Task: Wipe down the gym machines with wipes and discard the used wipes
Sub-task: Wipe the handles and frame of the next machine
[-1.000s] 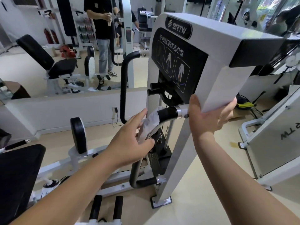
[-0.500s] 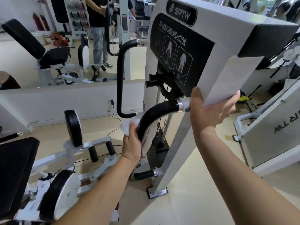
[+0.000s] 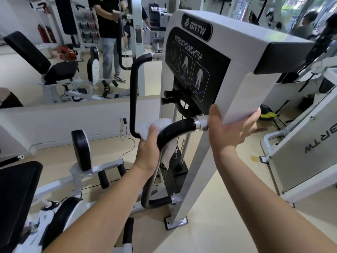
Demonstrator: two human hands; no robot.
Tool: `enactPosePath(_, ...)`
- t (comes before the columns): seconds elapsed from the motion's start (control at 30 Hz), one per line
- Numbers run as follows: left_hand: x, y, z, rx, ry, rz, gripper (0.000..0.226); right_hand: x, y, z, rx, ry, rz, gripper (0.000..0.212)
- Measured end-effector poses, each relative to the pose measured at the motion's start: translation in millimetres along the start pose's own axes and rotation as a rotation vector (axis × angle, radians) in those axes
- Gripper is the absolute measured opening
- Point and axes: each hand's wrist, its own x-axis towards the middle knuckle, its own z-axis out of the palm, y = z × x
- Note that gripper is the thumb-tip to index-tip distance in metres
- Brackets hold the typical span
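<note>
Wipe (image 3: 145, 127) wraps handle (image 3: 176, 128) in left hand (image 3: 148, 149); right hand (image 3: 231, 132) grips frame (image 3: 243, 95).

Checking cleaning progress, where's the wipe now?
Head view, centre-left: the wipe is in the left hand, against the curved black handle below the instruction panel.

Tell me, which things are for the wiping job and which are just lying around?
For the job:
white wipe, gripped by the left hand against the black handle
machine frame, held by the right hand

Just around:
round leg pad
wall plug
yellow thing on the floor
standing person at the back
</note>
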Motion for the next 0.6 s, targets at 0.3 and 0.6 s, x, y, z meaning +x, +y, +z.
enactPosePath(0.3, -0.8, -86.4, -24.7, -0.11, 0.12, -0.483, 0.043, 1.0, 3.7, 2.9, -0.009, 0.023, 0.009, 0.12)
enactPosePath(0.6, 6.5, 13.4, -17.5, -0.013, -0.177, -0.116, 0.068, -10.8, -7.9, 2.2, -0.016, 0.051, 0.108, 0.121)
